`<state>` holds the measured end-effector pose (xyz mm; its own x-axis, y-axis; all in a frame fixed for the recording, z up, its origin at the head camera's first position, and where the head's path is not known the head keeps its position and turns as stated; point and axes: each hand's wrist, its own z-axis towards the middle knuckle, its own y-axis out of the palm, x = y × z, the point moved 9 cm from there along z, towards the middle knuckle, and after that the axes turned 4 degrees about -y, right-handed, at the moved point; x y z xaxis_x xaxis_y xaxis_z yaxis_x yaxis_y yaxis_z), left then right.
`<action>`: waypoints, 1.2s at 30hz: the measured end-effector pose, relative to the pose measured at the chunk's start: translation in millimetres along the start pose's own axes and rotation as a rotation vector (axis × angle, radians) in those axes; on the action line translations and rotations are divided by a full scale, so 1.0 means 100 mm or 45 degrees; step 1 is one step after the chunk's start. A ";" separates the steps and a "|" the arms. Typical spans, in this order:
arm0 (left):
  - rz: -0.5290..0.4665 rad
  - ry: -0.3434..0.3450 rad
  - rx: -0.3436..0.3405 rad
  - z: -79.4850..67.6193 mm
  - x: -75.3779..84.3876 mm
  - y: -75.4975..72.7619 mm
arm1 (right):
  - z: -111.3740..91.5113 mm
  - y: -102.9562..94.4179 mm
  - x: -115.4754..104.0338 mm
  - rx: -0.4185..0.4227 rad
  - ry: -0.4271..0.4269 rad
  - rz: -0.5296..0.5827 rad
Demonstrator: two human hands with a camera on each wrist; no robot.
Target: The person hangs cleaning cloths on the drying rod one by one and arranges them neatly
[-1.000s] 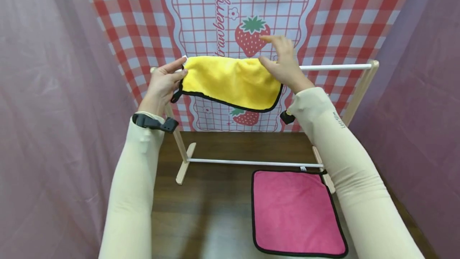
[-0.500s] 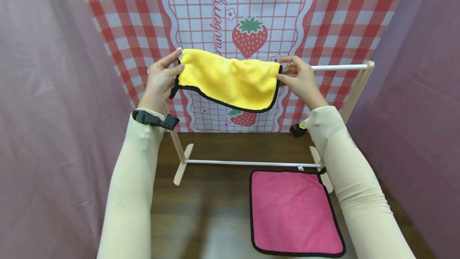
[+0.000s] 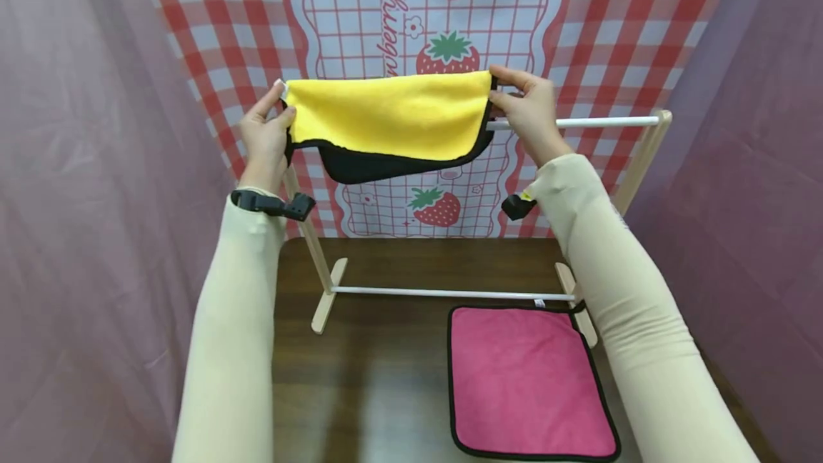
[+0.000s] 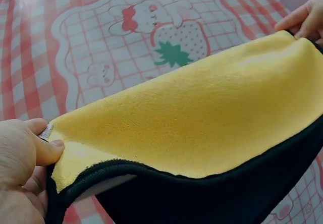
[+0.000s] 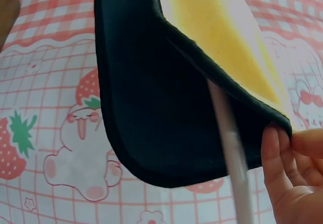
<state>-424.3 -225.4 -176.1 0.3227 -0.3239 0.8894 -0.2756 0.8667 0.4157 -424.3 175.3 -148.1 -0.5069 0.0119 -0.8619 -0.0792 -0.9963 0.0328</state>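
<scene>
A yellow cloth (image 3: 392, 114) with a black border and dark underside is stretched between both hands, folded over above the white top rod (image 3: 607, 122) of a rack. My left hand (image 3: 262, 138) pinches its left end near a small white tag, thumb on the yellow face. At the opposite end my right hand (image 3: 530, 109) pinches the black-edged corner between thumb and fingers. In the right wrist view the dark back half (image 5: 146, 108) hangs behind the rod (image 5: 232, 153), and the yellow half is lifted in front.
A pink cloth (image 3: 530, 381) with black edging lies flat on the wooden floor (image 3: 360, 377) at the lower right. The rack has wooden posts (image 3: 639, 163) and a low white crossbar (image 3: 444, 293). A strawberry-print sheet (image 3: 437, 206) hangs behind; curtains flank both sides.
My right hand, apart from the cloth's right end at first, has come to pinch it. Both hands have raised the yellow cloth and pulled it straighter, exposing the dark part beneath.
</scene>
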 end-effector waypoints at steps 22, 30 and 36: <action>0.034 -0.070 0.095 -0.08 -0.44 -0.73 | -0.32 0.37 0.36 -0.154 -0.109 -0.207; 0.095 -0.045 0.091 -0.15 -0.64 -0.79 | -0.41 0.33 0.49 -0.139 -0.121 -0.245; 0.167 0.015 0.107 -0.17 -0.69 -0.81 | -0.40 0.28 0.56 -0.120 -0.101 -0.217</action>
<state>-408.3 -266.8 -274.1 0.2893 -0.2051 0.9350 -0.3906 0.8665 0.3109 -420.3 144.4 -216.1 -0.5593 0.1836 -0.8084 -0.0904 -0.9829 -0.1606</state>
